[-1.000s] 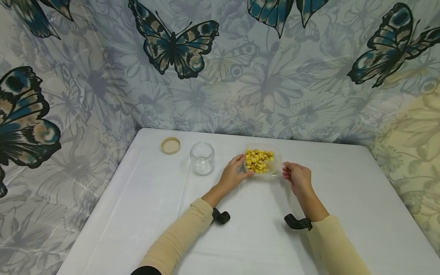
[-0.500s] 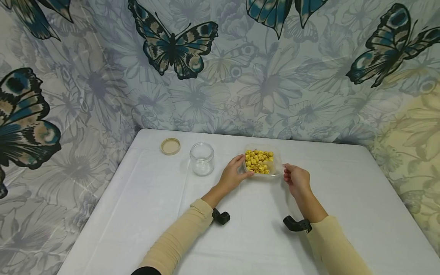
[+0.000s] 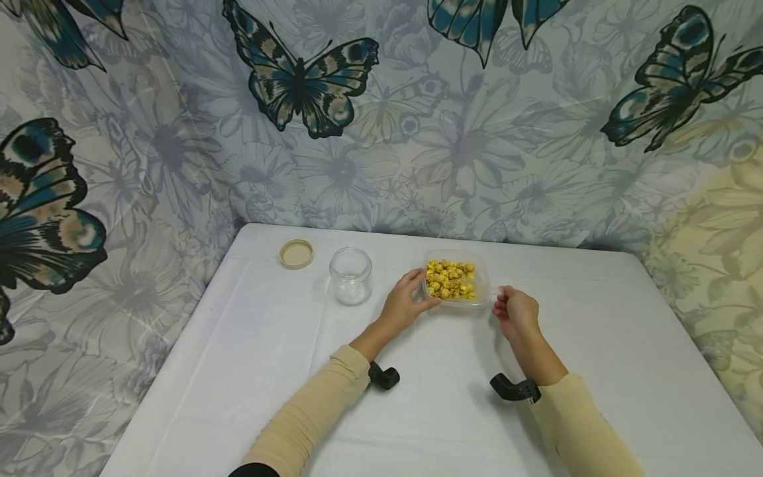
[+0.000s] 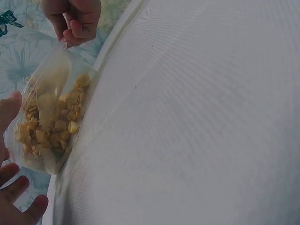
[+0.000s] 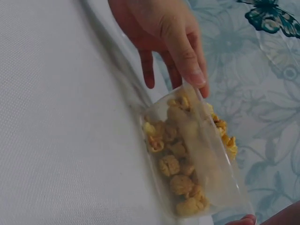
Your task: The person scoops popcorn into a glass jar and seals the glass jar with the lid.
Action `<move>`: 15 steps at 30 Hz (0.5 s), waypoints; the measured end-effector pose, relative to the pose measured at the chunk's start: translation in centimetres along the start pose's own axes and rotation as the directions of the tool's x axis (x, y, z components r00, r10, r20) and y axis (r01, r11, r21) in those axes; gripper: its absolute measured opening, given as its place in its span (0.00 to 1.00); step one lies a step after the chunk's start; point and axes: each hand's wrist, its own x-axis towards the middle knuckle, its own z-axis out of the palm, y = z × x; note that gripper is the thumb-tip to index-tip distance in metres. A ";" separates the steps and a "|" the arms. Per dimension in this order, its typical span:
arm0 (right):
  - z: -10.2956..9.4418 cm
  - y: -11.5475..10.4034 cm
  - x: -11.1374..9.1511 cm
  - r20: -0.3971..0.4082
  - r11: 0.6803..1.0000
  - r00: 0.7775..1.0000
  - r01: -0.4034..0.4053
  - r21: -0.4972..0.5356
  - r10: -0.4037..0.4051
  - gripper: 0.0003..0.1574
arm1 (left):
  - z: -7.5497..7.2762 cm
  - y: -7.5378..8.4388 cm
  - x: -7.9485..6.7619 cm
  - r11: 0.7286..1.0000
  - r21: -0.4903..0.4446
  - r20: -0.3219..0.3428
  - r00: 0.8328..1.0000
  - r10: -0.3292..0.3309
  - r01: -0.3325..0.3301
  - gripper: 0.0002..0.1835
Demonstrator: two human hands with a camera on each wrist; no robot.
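A clear plastic container stands on the table, with yellow popcorn heaped toward its left side. My left hand holds the container at its left end, thumb along the near side and fingers round the far side. At the right end, my right hand pinches a thin clear handle, its fingers curled. The handle appears to belong to a translucent plastic spoon, whose lower part lies among the popcorn in the left wrist view. The right wrist view shows the left thumb at the container's rim.
Left of the container stands a clear glass jar, its top uncovered. Farther left lies a round beige-rimmed lid. A white cloth covers the table, and a butterfly-patterned fabric wall rises right behind its far edge.
My right hand has shifted very slightly right and down, and more of the clear handle shows. Popcorn inside the container has moved a little to the right. My left hand stays in place.
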 end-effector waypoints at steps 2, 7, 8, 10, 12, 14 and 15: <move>0.0 -0.1 -0.1 0.001 1.000 1.000 -0.007 0.010 0.007 0.10 | 0.0 0.0 0.1 1.000 -0.001 0.003 1.000 -0.010 0.010 0.42; -0.1 -0.4 -0.1 0.022 0.998 1.000 -0.024 0.055 0.022 0.11 | 0.0 0.0 0.1 1.000 -0.001 0.001 1.000 -0.014 0.014 0.42; -0.1 -0.4 0.0 0.030 0.998 0.999 -0.026 0.065 0.024 0.12 | 0.0 0.0 0.1 1.000 -0.006 0.001 1.000 -0.014 0.014 0.42; -0.2 -0.5 0.1 0.044 0.996 0.999 -0.036 0.088 0.032 0.13 | 0.1 -0.1 0.1 1.000 -0.009 -0.001 1.000 -0.010 0.010 0.43; -0.3 -0.5 0.1 0.065 0.993 0.997 -0.043 0.110 0.036 0.13 | 0.1 -0.1 0.0 1.000 -0.007 -0.002 1.000 -0.005 0.005 0.43; -0.4 -0.6 0.2 0.089 0.988 0.995 -0.056 0.141 0.043 0.13 | 0.1 -0.1 0.0 1.000 -0.009 -0.002 1.000 -0.002 0.002 0.43; -0.4 -0.6 0.2 0.102 0.986 0.994 -0.062 0.157 0.046 0.14 | 0.1 -0.1 0.0 1.000 -0.005 -0.003 1.000 0.000 0.000 0.43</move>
